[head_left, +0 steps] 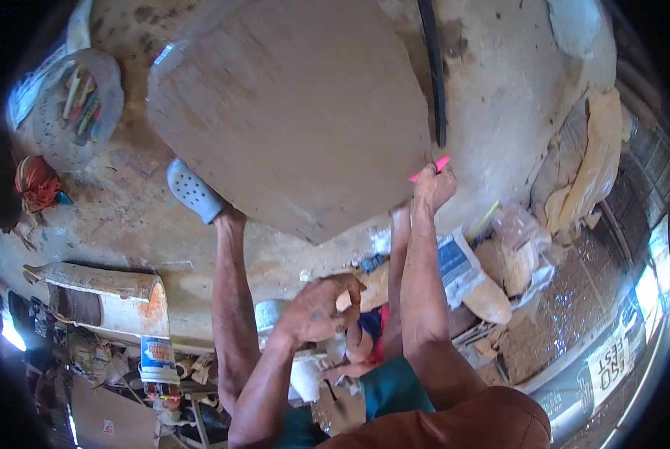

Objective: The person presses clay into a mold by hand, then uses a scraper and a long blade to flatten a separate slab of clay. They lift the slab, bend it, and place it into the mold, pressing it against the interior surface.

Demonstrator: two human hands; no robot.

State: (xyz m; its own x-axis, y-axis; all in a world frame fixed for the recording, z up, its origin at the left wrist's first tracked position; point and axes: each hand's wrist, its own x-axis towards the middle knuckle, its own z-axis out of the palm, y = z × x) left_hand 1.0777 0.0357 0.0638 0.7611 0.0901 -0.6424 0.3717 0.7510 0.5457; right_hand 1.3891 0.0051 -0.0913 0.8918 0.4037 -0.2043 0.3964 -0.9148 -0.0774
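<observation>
A large, flat brown board [290, 112] with a worn surface fills the upper middle, in front of my legs. My right hand [434, 187] is closed around a slim bright pink tool [441, 164], right at the board's lower right corner. Nearer my body, my left hand [316, 310] is curled with its fingers pinched on a small pale block [343, 301]. A long dark strip [433, 75] lies along the board's right edge. My left foot wears a grey clog [193, 190] beside the board's left edge.
Another person's arm [358, 343] shows below my left hand. To the left are a round container [109, 78] of stick-like tools, a red cloth bundle [35, 179], a curved trough-like piece [129, 314] and a labelled bucket [157, 358]. Wrapped packages [515, 247] lie at the right.
</observation>
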